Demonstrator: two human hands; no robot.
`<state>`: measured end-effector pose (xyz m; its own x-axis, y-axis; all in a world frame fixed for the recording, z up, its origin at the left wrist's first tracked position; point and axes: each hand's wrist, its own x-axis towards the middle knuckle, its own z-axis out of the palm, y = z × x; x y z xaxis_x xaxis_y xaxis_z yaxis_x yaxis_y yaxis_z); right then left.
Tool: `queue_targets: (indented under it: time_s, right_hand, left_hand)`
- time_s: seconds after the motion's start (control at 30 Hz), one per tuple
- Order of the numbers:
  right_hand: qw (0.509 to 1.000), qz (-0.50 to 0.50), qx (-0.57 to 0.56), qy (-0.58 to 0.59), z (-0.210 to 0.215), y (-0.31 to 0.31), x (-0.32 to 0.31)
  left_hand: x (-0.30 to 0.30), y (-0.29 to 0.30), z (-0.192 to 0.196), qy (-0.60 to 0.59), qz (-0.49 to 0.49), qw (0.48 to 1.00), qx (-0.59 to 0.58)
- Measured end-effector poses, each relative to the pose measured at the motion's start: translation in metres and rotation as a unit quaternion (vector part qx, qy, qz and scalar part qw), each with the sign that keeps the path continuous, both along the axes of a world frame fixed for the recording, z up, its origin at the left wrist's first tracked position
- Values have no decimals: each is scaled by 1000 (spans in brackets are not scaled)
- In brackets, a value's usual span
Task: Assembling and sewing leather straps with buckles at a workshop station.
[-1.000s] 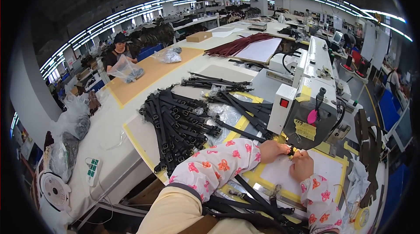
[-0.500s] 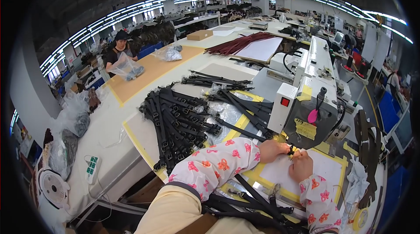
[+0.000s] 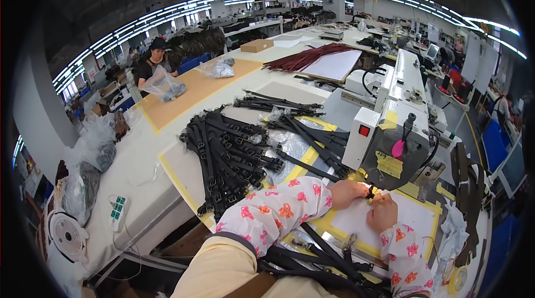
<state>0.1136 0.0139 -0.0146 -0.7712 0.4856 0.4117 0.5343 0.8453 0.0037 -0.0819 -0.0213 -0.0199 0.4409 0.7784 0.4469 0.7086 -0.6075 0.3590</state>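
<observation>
At the lit needle area of a white industrial sewing machine (image 3: 405,89), my left hand (image 3: 346,194) and my right hand (image 3: 382,212) close in from either side. Both pinch the small dark end of a black strap (image 3: 370,191), mostly hidden by my fingers and the machine head. My right hand rests above a white sheet (image 3: 356,223) edged with yellow tape. More black straps (image 3: 331,253) lie by my body below the hands. Patterned white sleeves cover both forearms.
A heap of black buckled straps (image 3: 225,156) spreads left of the machine. Brown straps (image 3: 467,203) hang at the right beside a tape roll (image 3: 458,280). Dark red strips (image 3: 304,57) lie farther back. Across the table, a person (image 3: 157,64) handles a plastic bag.
My view shifts slightly. Both hands stay pinched at the needle area with barely any movement. The person across the table raises their head a little.
</observation>
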Motion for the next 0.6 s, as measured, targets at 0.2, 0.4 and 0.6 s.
queue_targets:
  time_s: [0.2, 0.4, 0.6]
  right_hand:
    - [999, -35, -39, -5, 2, -2, 0]
    - [1000, 4, -4, 18, 4, -1, -4]
    - [1000, 5, -20, 7, 8, 4, -4]
  left_hand:
    - [-1, 4, -7, 10, -15, 999, -32]
    - [-5, 4, -9, -8, -16, 1000, -12]
    - [-4, 5, -7, -47, -12, 999, 19]
